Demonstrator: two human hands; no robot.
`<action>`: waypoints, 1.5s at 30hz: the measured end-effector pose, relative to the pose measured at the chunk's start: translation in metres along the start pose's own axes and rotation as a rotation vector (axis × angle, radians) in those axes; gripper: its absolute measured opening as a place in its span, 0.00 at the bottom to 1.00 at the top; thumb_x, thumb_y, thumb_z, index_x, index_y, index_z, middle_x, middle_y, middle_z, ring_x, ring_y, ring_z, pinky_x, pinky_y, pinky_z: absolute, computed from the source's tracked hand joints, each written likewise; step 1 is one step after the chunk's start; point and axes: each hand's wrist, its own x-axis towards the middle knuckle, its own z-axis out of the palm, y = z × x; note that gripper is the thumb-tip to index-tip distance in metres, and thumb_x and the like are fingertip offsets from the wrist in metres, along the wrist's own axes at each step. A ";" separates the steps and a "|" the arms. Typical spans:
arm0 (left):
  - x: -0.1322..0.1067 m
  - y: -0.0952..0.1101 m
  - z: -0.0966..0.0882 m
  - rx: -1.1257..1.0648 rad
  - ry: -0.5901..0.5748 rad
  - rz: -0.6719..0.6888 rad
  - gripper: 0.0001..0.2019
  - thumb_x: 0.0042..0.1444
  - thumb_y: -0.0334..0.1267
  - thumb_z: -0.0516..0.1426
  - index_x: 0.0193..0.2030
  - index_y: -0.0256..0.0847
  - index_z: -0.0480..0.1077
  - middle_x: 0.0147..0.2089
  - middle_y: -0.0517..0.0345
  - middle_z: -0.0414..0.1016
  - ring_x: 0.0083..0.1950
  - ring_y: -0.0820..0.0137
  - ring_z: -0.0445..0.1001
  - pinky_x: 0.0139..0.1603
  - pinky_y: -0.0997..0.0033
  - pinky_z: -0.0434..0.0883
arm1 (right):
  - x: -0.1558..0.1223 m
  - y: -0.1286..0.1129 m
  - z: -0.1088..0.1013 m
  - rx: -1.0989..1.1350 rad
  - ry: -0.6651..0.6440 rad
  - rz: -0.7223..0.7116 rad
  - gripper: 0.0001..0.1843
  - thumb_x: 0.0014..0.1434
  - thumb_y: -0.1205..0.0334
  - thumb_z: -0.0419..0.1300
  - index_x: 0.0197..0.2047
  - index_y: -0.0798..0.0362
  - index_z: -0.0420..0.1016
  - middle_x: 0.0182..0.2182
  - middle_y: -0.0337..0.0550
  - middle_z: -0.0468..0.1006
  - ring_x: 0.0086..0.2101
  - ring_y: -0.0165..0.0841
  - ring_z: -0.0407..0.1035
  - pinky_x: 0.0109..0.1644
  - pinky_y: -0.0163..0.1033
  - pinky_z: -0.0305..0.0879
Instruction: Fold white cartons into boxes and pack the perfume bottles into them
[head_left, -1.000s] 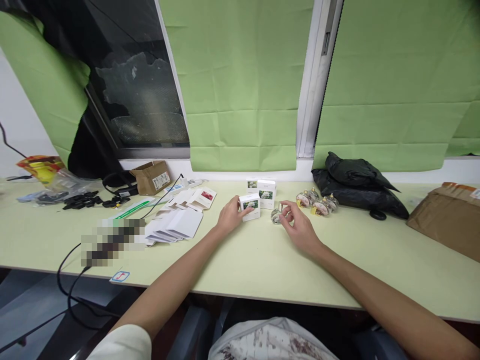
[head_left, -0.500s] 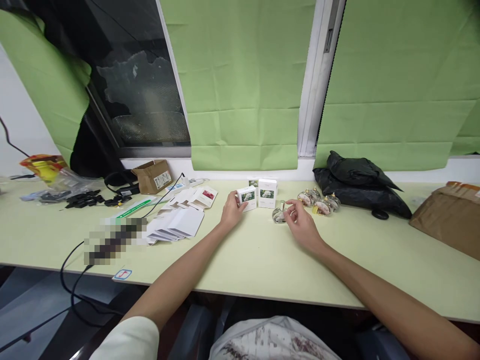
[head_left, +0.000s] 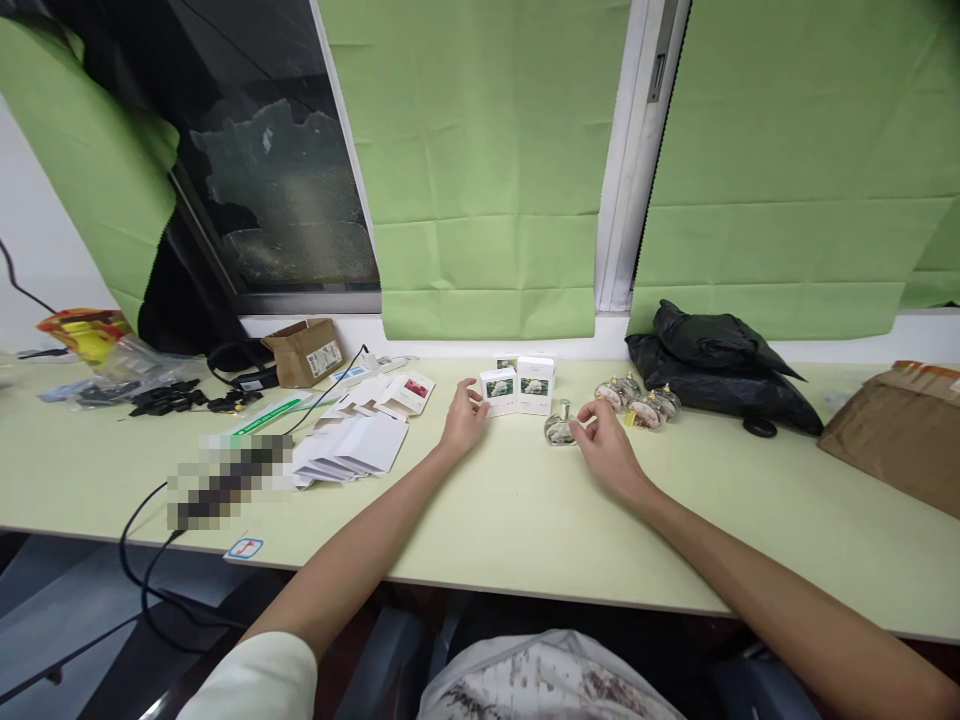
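Smooth pale tabletop [head_left: 517,530], creased green curtains [head_left: 487,170] behind. Our L hand [head_left: 463,425]: fingers apart beside upright sm. white box [head_left: 499,402]. Our R hand [head_left: 609,450]: fingers curled, slightly apart, by rounded glass bottle [head_left: 559,430] on tabletop, contact unclear. Further R, gold-trimmed bottles [head_left: 651,411], crinkled blk plastic bag [head_left: 720,385]; L, flat cartons [head_left: 352,447], cardbd box [head_left: 304,358].

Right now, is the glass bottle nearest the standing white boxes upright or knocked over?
Upright: the glass bottle rests on the table with its neck pointing upward.
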 end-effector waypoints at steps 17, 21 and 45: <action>-0.006 0.010 0.000 -0.105 -0.074 -0.027 0.22 0.66 0.37 0.58 0.63 0.45 0.57 0.63 0.46 0.67 0.53 0.65 0.77 0.51 0.64 0.74 | 0.004 0.010 0.003 0.001 -0.103 -0.018 0.11 0.65 0.53 0.56 0.37 0.50 0.71 0.57 0.47 0.72 0.36 0.33 0.72 0.49 0.45 0.68; -0.007 0.007 0.004 -0.099 -0.083 0.014 0.12 0.66 0.38 0.57 0.55 0.44 0.63 0.61 0.48 0.66 0.59 0.62 0.75 0.51 0.63 0.74 | 0.004 0.008 0.001 0.021 -0.108 -0.038 0.12 0.65 0.53 0.55 0.35 0.50 0.74 0.58 0.49 0.73 0.39 0.36 0.73 0.49 0.46 0.69; -0.008 0.001 0.006 0.302 -0.181 0.094 0.17 0.68 0.43 0.54 0.59 0.43 0.76 0.72 0.45 0.60 0.73 0.53 0.61 0.75 0.49 0.58 | 0.003 0.010 0.004 0.002 -0.171 -0.063 0.14 0.68 0.50 0.57 0.41 0.45 0.82 0.58 0.45 0.73 0.39 0.35 0.75 0.49 0.45 0.71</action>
